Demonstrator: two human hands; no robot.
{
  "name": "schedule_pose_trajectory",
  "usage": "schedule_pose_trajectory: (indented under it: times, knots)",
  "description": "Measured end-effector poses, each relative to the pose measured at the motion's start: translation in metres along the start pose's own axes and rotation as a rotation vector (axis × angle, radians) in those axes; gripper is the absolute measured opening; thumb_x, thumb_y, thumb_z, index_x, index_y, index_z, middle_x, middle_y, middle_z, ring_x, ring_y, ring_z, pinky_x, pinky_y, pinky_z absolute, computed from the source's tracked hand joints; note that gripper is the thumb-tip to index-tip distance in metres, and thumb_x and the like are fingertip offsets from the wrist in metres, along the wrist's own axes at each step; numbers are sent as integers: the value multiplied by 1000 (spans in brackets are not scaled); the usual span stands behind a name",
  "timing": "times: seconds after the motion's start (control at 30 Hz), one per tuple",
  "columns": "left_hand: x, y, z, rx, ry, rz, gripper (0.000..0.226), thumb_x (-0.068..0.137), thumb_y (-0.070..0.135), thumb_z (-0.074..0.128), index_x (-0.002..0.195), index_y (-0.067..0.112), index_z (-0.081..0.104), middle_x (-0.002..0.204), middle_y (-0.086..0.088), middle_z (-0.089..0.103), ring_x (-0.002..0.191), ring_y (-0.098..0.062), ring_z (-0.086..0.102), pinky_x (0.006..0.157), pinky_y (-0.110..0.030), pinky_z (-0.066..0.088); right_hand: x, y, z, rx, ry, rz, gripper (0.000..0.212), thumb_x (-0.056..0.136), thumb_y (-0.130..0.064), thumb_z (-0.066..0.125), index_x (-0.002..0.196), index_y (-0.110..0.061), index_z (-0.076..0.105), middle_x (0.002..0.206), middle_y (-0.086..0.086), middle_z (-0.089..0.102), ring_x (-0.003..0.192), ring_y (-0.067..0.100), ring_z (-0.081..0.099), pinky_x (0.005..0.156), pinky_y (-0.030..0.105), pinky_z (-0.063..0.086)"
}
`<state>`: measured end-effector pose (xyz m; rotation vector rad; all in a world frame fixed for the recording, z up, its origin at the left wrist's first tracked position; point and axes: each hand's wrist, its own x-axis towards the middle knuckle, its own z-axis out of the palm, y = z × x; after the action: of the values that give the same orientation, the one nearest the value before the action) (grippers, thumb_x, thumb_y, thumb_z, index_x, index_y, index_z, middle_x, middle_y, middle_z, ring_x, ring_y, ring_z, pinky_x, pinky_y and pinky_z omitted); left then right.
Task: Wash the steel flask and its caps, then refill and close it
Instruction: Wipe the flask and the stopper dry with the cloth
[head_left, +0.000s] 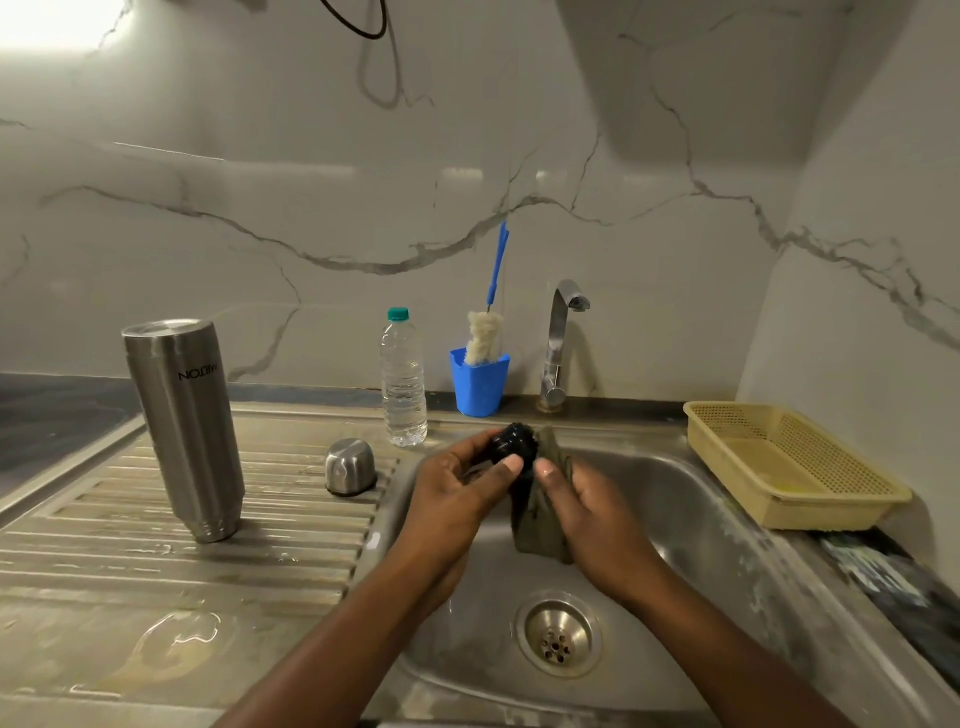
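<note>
The left hand (457, 493) pinches the small, rigid, likely slippery black cap (511, 441) by its ribbed rim, while the right hand (587, 499) alongside grips a limp cloth (540, 530).

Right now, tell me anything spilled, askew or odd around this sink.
The steel flask stands upside down on the drainboard, its lettering inverted, likely draining. A water puddle lies near its front edge. Nothing looks damaged.

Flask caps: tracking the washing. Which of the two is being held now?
The black cap, gripped by the left hand against the cloth in the right hand; the steel cap sits untouched on the drainboard.
</note>
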<state>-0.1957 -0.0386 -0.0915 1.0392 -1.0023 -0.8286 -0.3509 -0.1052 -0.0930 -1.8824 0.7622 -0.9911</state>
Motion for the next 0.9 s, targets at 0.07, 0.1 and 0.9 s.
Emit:
schedule_pose_trajectory:
  times: [0.07,0.1,0.9]
  knots:
    - [2,-2,-4,-18,12,4,37,98,5,69,134,14,68,126,-5,76,125,-22,69,113,-49,51,-3,3,1,-176,7,-99,24,108,-41,47,109,-31,68,90,-9,74,85,5,70,69,16,51]
    - [3,-2,-5,-24,7,2,37,98,5,69,135,13,67,127,-7,76,126,-24,68,114,-51,49,-3,2,0,-214,13,-154,23,109,-38,46,117,-33,67,93,-13,73,89,2,70,73,15,50]
    - [-4,5,3,53,-66,-2,37,100,10,68,136,17,68,119,2,79,116,-14,73,97,-26,58,0,-2,-6,-108,104,-264,32,105,-21,59,136,-25,67,121,-12,75,116,2,67,98,20,53]
